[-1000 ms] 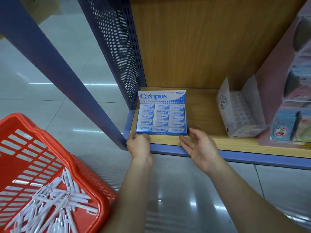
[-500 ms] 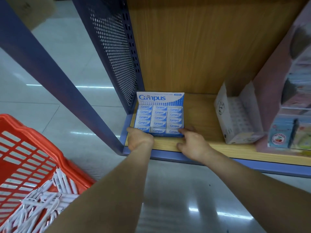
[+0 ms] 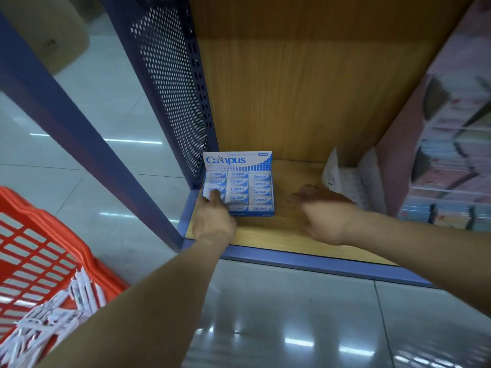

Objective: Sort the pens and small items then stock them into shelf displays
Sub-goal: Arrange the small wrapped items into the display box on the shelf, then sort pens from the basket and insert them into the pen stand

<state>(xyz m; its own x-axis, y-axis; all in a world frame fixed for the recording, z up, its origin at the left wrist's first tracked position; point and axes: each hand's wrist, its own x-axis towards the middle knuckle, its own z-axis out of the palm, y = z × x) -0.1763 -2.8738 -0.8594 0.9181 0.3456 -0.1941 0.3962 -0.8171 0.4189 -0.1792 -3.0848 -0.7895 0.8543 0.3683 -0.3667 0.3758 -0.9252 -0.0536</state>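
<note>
A blue and white Campus display box [image 3: 248, 181] full of small erasers sits in the left corner of the wooden shelf [image 3: 268, 235], against the perforated blue side panel. My left hand [image 3: 214, 219] holds the box's front left corner, with fingers over the erasers. My right hand [image 3: 322, 215] hovers over the bare shelf to the right of the box, blurred, fingers loosely curled and holding nothing. A red basket [image 3: 39, 251] at the lower left holds several white pens [image 3: 50, 317].
A white open display box [image 3: 353, 179] stands on the shelf just beyond my right hand. Pink product displays [image 3: 449, 155] fill the shelf's right side. A blue upright post [image 3: 79, 139] runs diagonally at the left. Glossy tiled floor lies below.
The Campus box has been pushed back into the left corner. My right hand has left the box's front and moved right. My left hand stays on the box.
</note>
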